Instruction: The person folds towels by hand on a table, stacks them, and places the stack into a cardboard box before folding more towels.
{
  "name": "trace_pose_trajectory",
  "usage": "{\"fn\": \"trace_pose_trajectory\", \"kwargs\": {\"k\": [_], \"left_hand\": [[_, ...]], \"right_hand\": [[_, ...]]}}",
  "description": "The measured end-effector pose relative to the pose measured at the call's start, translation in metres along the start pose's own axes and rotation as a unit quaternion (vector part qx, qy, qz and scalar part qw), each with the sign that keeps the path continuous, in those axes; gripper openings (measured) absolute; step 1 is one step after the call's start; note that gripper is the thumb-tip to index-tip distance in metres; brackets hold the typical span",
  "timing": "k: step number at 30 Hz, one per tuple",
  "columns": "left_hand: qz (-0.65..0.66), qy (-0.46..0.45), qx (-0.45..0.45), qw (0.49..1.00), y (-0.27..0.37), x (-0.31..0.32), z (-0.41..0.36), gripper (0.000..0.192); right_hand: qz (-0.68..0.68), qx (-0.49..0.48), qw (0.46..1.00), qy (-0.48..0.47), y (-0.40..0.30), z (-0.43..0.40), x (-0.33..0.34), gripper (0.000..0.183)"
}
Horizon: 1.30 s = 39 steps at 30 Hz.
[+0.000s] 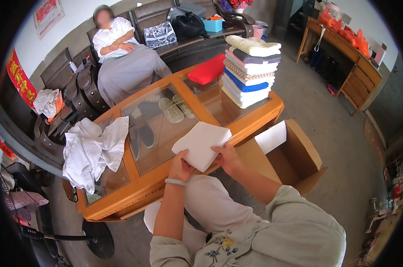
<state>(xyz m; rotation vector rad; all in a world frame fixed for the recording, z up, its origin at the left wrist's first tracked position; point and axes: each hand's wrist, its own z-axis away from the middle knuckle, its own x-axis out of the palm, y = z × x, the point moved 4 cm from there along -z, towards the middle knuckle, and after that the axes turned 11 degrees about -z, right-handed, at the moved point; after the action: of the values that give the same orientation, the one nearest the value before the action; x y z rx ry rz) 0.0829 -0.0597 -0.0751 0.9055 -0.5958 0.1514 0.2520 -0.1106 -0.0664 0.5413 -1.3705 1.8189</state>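
A folded white cloth [202, 144] is held over the near edge of the wooden coffee table with glass panels [134, 182]. My left hand [182, 167] grips its lower left side, thumb on top, and my right hand [225, 156] grips its right side. Crumpled white cloths [91, 150] lie on the table's left end. Towards the far right end stands a tall stack of folded cloths [250, 71] in white, blue, checked, pink, grey and cream. A red folded cloth [206, 69] lies beside the stack.
An open cardboard box [290, 157] stands on the floor right of the table. A person [121, 56] sits on the bench behind the table, arms crossed. A wooden desk [358, 63] with red plastic bags is at the right. A round black stand base [98, 238] is at lower left.
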Motion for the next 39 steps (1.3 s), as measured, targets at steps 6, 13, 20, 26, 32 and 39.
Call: {"fn": "trace_pose_trajectory", "kwargs": {"k": [6, 13, 20, 26, 32, 39], "left_hand": [[-0.022, -0.02, 0.044, 0.999, 0.003, 0.003, -0.003, 0.039], [-0.056, -0.014, 0.059, 0.997, 0.004, -0.001, -0.005, 0.037], [-0.115, 0.026, 0.043, 0.992, 0.0, -0.006, -0.011, 0.038], [-0.111, 0.051, 0.053, 0.991, -0.004, -0.01, -0.015, 0.039], [-0.113, 0.075, 0.046, 0.99, -0.005, -0.019, -0.017, 0.031], [-0.133, 0.129, 0.072, 0.98, -0.005, -0.024, -0.027, 0.031]], "right_hand": [[-0.011, -0.032, 0.998, -0.047, -0.031, -0.03, 0.007, 0.045], [-0.102, -0.037, 0.991, 0.076, -0.064, -0.099, -0.034, 0.041], [-0.03, 0.037, 0.997, 0.066, -0.049, -0.103, -0.059, 0.035], [0.367, 0.187, 0.905, -0.107, -0.036, -0.089, -0.02, 0.026], [0.371, -0.133, 0.872, -0.292, -0.225, -0.038, 0.092, 0.034], [-0.014, -0.402, 0.808, -0.431, -0.403, 0.064, 0.118, 0.035]]}}
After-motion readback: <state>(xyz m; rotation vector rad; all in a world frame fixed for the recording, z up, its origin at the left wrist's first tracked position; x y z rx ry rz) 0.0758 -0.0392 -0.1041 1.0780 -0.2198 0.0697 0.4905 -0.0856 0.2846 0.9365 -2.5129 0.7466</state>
